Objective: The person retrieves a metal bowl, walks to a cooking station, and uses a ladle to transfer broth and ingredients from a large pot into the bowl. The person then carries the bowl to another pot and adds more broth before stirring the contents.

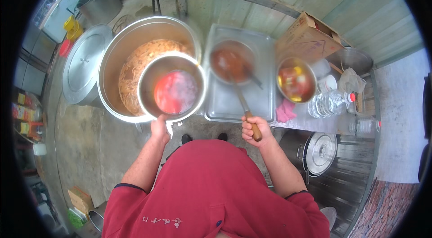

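Observation:
My left hand (159, 130) grips the near rim of a steel pot (145, 89) holding steaming red liquid (175, 91). That pot overlaps the near right side of a large stockpot (111, 55), which contains a brown broth (131, 72) with pieces in it. In my right hand (256, 130) is the wooden handle of a long ladle (242, 98). Its shaft reaches into a round vessel of reddish-brown sauce (227, 56) on a metal tray (213, 103). The ladle's head is blurred by steam and motion. A dark utensil handle (255, 81) sticks out of that vessel.
Right of the tray are a steel bowl of reddish oil (295, 81), a pink cloth (286, 111), a clear plastic jug (327, 103) and a cardboard box (307, 39). A large lid (84, 64) rests at left. Below right stands a lidded pot (320, 153).

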{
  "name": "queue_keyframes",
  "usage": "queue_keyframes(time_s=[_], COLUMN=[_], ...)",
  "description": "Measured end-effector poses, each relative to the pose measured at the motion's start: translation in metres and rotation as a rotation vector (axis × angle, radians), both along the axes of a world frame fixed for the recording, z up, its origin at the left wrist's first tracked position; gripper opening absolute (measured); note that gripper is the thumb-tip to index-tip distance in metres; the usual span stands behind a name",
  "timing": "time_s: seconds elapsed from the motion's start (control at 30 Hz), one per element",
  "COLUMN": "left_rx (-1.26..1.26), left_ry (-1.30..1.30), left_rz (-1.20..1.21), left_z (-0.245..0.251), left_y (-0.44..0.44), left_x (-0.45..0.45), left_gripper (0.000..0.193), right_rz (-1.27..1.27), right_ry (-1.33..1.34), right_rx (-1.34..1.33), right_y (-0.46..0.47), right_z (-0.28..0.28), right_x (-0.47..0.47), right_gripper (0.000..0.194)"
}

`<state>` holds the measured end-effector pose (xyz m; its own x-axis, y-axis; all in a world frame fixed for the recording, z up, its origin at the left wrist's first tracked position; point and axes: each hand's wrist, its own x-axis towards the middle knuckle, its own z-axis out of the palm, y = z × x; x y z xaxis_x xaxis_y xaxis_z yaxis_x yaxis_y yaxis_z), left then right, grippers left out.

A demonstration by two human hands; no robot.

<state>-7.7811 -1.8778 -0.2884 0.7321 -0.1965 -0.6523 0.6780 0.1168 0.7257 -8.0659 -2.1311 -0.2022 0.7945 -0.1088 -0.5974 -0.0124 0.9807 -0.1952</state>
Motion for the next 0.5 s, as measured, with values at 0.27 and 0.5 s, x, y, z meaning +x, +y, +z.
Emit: queue_keyframes(time_s=[0.27, 0.5], left_rx=[-0.06, -0.032], left_ry=[0.047, 0.034], left_rz=[0.005, -0.028], left_z=[0.019, 0.007], left_y=[-0.006, -0.001], left_x=[-0.006, -0.001], left_gripper=[0.016, 0.016], right_rz=[-0.009, 0.0], right_ry=[-0.028, -0.059], right_rx=[0.013, 0.018], right_y=[0.002, 0.004], right_z=[0.004, 0.002], right_x=[0.017, 0.007], right_gripper=[0.015, 0.016])
